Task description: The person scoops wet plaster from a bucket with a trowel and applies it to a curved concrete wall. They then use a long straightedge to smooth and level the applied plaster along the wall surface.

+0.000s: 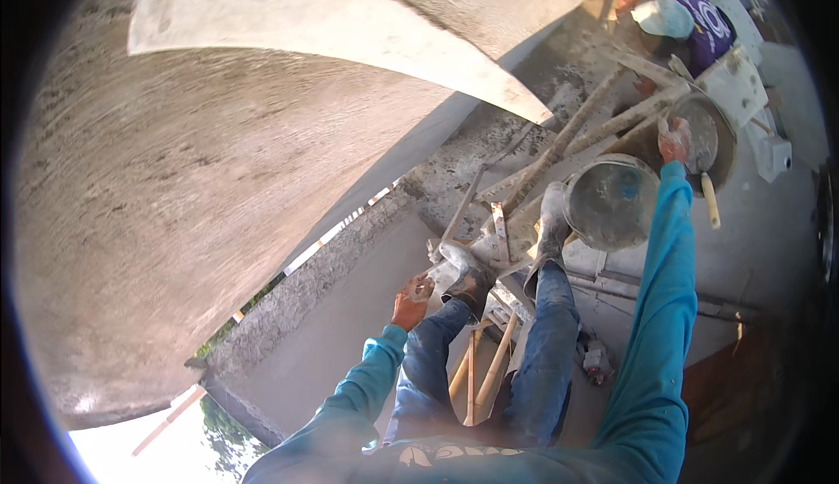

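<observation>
My right hand (674, 140), smeared with grey, is at the left side of a round tub (725, 159) with grey mix in it. Its fingers are curled closed, and whatever is in them is hidden. Beside it, a trowel (710, 200) has its pale handle sticking out over the tub's near rim. Nearer my boots stands a dark bucket (612, 202) with greyish contents. My left hand (412, 300) is low beside my left boot (468, 278), its grey-stained fingers loosely bent and apart, with no object visible in them.
Rough wooden poles (559, 156) cross under and beyond my boots. A large plastered slab (236, 169) slopes overhead at left, above a rough ledge (306, 309). At the far right is another person (690, 25) in a pale hat. A white box (773, 157) lies beyond the tub.
</observation>
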Demonstrator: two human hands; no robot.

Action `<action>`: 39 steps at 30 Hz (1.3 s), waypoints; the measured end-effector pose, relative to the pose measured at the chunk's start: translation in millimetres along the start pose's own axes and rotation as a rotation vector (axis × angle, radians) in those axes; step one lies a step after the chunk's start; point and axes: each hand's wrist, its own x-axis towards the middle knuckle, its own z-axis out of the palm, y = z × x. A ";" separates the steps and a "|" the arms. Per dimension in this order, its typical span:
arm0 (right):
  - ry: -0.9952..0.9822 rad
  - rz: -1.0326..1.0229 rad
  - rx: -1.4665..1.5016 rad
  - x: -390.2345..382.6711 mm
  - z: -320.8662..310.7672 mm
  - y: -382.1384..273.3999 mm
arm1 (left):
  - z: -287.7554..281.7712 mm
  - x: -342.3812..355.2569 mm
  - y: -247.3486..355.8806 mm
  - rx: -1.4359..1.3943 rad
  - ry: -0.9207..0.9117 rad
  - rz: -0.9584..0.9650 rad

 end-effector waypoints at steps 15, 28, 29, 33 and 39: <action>0.040 0.215 1.037 19.8 -176.1 -60.9 | -45.8 -90.4 -81.0 -0.197 0.179 -0.124; -0.244 0.339 1.179 -205.6 -392.5 -269.9 | -3.4 -137.3 54.7 -0.227 0.050 0.205; -0.280 0.352 1.199 -224.7 -403.4 -282.3 | 8.2 -141.6 69.4 -0.227 0.050 0.205; -0.421 0.391 1.278 -296.8 -434.5 -329.8 | 105.7 -111.1 116.0 -0.240 0.196 0.305; -0.760 0.381 1.291 -386.0 -430.3 -402.0 | 13.4 -205.0 119.9 -0.560 -0.018 0.293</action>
